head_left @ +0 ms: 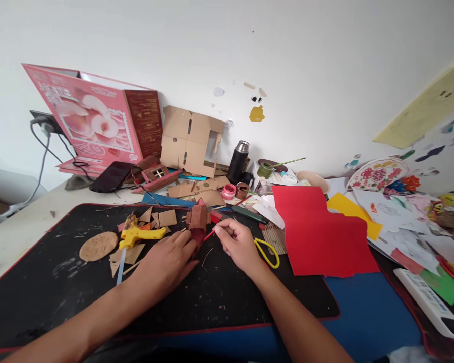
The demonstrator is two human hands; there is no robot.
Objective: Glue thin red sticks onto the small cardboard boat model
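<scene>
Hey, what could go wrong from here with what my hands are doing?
The thin red piece could slip or bend, since only your right hand's fingertips pinch it. The brown model at your left hand might shift if nudged. Your left forearm may bump the yellow glue gun, whose pale stick reaches right up to it.

Seen from the matt, painted-card model (199,217), the glue gun (144,234) at nine o'clock looks plastic, the panel (178,139) at twelve smooth cardboard, the flask cap (242,146) at one shiny metal, the red sheet (321,237) at three matt paper.
</scene>
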